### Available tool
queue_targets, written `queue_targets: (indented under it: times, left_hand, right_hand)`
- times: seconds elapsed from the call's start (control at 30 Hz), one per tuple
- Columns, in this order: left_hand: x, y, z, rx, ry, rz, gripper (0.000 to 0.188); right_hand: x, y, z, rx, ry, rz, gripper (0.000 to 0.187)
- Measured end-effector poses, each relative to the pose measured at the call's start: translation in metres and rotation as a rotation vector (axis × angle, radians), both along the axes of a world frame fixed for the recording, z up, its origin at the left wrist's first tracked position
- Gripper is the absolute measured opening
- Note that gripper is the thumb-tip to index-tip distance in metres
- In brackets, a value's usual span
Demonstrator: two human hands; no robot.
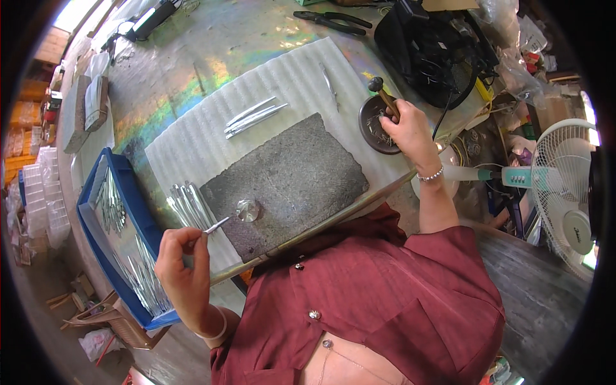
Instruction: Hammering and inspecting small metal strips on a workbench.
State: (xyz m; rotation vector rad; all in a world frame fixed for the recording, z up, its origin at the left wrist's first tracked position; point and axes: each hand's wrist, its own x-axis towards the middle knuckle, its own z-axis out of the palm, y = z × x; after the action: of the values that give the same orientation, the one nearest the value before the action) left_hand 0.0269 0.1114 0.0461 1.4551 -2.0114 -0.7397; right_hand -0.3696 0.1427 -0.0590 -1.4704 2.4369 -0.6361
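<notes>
My left hand [183, 266] pinches a thin silver metal strip [219, 224] between thumb and fingertips. The strip's tip points at a small shiny round clear piece [248, 210] lying on a rough grey stone slab [295, 173]. In my right hand [410, 131] is a small hammer [386, 98] with a wooden handle, its dark head pointing away from me. That hand's fingers are over a round dark dish [367, 122] holding small thin bits. Beside the slab's left edge lies a bundle of silver strips [189, 204]; several more strips [255, 115] lie beyond it.
White foam sheeting [301, 77] lies under the slab. A blue tray [138, 186] of silver strips stands at the left, near stone blocks [77, 115]. Pliers [333, 21] and a black mesh bag [436, 51] sit at the back; a fan [564, 186] is at the right.
</notes>
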Motion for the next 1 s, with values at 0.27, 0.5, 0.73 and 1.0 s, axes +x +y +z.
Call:
queue_targets:
  times: [0.27, 0.5, 0.73, 1.0]
  left_hand:
    - [-0.004, 0.003, -0.015, -0.01, 0.067, -0.024, 0.013]
    - [-0.006, 0.0, -0.046, 0.124, 0.229, -0.007, 0.009]
    - [-0.008, 0.001, -0.065, 0.164, 0.2, -0.087, 0.008]
    - [-0.003, 0.007, -0.068, 0.17, 0.247, -0.043, 0.008]
  right_hand:
    - [-0.001, -0.002, -0.002, -0.018, -0.095, -0.013, 0.02]
    - [-0.008, 0.006, 0.003, -0.089, -0.308, -0.043, 0.02]
    - [-0.014, 0.012, -0.004, -0.15, -0.593, -0.054, 0.009]
    - [0.014, 0.014, 0.032, -0.145, -0.907, -0.089, 0.007]
